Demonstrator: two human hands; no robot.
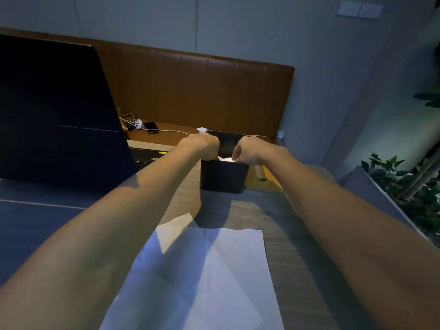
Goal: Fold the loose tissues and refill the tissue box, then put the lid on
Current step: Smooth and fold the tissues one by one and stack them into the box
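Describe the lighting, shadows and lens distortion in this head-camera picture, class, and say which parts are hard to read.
Head view: dim, bluish light overall, with a warm patch on the loose tissues; both forearms cast shadows across the table; wide-angle bending swells the forearms near the bottom edge; the left hand and right hand are small and soft at the black tissue box, whose inside is barely readable.

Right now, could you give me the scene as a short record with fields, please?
left hand: fist at the box's open top, on the tissue
right hand: fist at the same opening, on the tissue
tissue box: black, upright, white tissue inside
lid: not on the box
loose tissues: unfolded, flat, near the camera
laptop: open, left of the box
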